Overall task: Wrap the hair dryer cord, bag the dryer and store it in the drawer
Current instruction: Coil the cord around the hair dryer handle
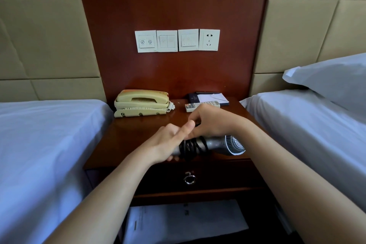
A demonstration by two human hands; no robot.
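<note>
- Left hand (pixel 168 142) clenched the hair dryer (pixel 217 143) handle, steadying it for winding.
- Right hand (pixel 210 123) pinched the cord (pixel 190 147), likely keeping it taut.
- Drawer (pixel 190 178) was shut.

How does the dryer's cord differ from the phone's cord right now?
The dryer cord is black and smooth, wound in loops around the silver hair dryer; the phone cord is cream and spiral-coiled, tucked along the telephone. The dryer cord is being handled, the right hand pinching above it and the left hand gripping the dryer; the phone cord lies untouched. Both are gathered up, not trailing.
</note>
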